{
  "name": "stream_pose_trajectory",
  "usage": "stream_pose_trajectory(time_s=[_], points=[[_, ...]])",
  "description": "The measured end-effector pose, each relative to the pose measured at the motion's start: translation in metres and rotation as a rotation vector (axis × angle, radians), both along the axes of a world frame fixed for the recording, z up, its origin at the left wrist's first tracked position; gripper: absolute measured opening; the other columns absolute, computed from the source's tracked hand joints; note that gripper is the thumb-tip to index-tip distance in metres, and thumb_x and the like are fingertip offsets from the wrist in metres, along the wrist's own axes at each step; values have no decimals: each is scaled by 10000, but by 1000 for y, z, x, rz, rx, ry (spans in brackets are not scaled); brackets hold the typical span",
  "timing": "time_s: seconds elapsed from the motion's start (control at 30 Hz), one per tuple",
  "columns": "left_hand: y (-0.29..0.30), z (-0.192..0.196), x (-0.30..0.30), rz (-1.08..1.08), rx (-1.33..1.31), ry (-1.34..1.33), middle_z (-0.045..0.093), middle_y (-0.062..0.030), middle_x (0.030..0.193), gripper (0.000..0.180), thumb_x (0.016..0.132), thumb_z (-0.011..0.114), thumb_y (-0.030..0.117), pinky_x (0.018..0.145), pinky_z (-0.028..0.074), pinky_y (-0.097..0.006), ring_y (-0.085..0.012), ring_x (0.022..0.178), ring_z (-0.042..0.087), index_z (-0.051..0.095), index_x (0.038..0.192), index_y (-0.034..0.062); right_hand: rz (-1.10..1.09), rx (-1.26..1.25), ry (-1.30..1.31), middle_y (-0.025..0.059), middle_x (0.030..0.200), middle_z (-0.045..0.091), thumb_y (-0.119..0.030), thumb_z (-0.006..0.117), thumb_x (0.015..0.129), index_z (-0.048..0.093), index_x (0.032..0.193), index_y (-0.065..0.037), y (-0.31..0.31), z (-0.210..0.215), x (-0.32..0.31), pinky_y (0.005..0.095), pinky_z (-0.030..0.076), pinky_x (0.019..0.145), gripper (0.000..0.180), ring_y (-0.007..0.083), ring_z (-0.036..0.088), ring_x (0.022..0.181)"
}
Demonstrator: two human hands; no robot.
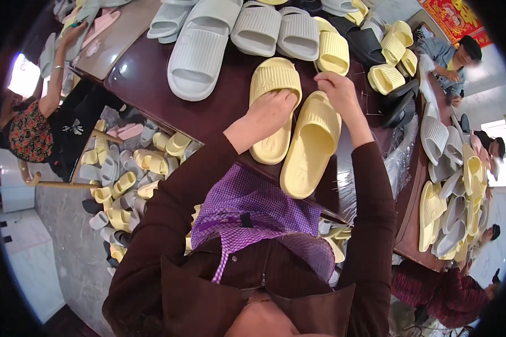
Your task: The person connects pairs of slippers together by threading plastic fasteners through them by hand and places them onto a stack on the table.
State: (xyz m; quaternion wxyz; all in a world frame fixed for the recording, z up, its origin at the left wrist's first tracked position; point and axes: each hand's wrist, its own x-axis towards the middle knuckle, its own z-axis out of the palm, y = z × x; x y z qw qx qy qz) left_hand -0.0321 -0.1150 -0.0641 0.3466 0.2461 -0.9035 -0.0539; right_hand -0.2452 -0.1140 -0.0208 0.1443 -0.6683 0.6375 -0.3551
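Two yellow slippers lie side by side in front of me on a dark red table, toes pointing away. My left hand (271, 112) is closed at the strap of the left yellow slipper (274, 76), its fingertips at the strap's opening edge. Over the toe end of the right yellow slipper (309, 149), my right hand (340, 92) has its fingers pinched together. Whatever is between those fingers, if anything, is too small to make out. The right slipper rests tilted slightly outward, its heel toward me.
Grey slippers (199, 56) and more yellow slippers (333, 50) line the table's far side. Black slippers (400, 109) and clear plastic wrap (396, 157) lie to the right. A slipper pile (126, 182) fills the floor at left. Several people work around nearby tables.
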Motion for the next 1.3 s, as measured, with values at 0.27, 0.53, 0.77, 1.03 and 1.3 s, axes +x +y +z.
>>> stream_pose_trajectory(time_s=[0.27,0.53,0.77,1.03,1.3], points=[[-7,-6,-4,-29,126,16,562,-135,900,133,774,516,18,670,512,-366,-290,808,604,501,906,22,315,-167,47,81,971,663,-23,561,840,624,912,1,-40,-9,13,267,470,769,98,155,610,868],[-5,-4,-2,1,186,-31,561,-141,908,118,792,507,30,680,511,-379,-300,823,607,491,909,19,312,234,4,140,880,646,-56,555,832,605,935,-24,-59,-13,14,339,480,744,120,304,612,833],[-2,-1,1,-72,162,58,572,-133,890,131,787,520,25,687,507,-377,-298,835,602,502,917,25,196,-152,332,73,794,610,-44,545,858,581,939,-6,-45,-19,12,279,463,680,97,161,568,735],[21,37,6,-119,399,456,634,-132,953,271,831,516,19,674,503,-292,-209,760,630,549,1096,-27,-92,-155,-148,39,760,604,-25,546,860,595,934,-12,3,4,-5,250,469,631,89,107,562,673],[-35,63,-60,-259,920,440,649,-146,866,248,789,548,51,591,493,-305,-191,630,621,583,988,-93,-154,-331,-417,70,756,649,-31,569,843,617,904,-17,31,5,14,253,477,651,78,102,585,700]])
